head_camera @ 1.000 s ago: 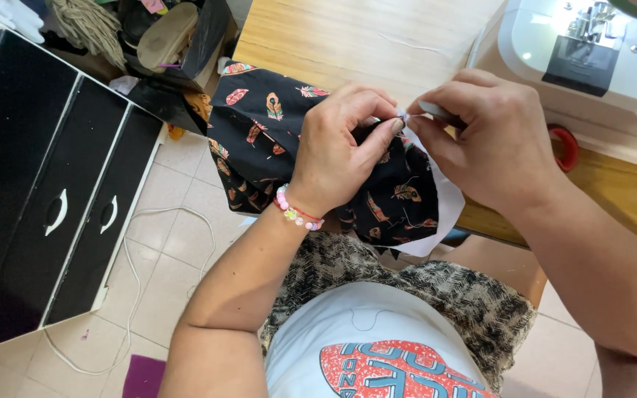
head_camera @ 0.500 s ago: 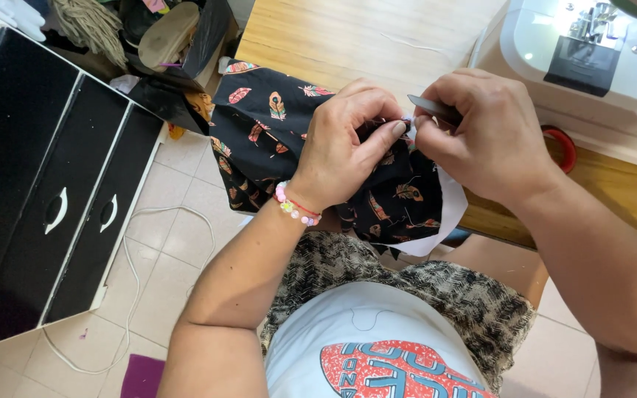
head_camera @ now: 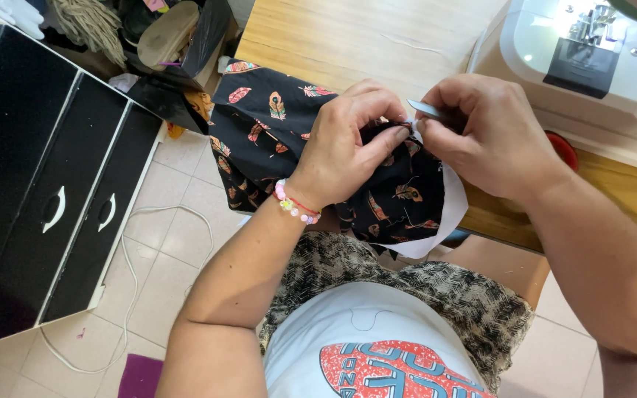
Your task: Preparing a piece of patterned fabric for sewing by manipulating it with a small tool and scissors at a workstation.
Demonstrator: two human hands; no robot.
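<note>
Since the frame half a second back, the hands have barely shifted: the 2 thumbs have drawn a little closer over the same spot of cloth, and the metal tool keeps its slant toward the upper left.

The left hand (head_camera: 348, 147) is clenched on a bunched fold of the black feather-print fabric (head_camera: 267, 125), thumb pressed along the edge at frame centre. The right hand (head_camera: 488, 136) pinches a slim metal tool (head_camera: 427, 110), perhaps tweezers or a seam ripper; its tip meets the fabric edge just beside the left thumb. The fabric drapes from the wooden table (head_camera: 348, 37) at top centre down over the lap, a white lining (head_camera: 447, 214) showing at its right edge.

By the look of it, this is the picking stage: 1 stitch or thread end being worked loose at the seam. The next move would call for steady tension from the left hand and a tiny, controlled motion of the tip, so the cloth is not nicked.

A white sewing machine (head_camera: 591, 51) sits at upper right; black drawers (head_camera: 46, 199) fill the left.
</note>
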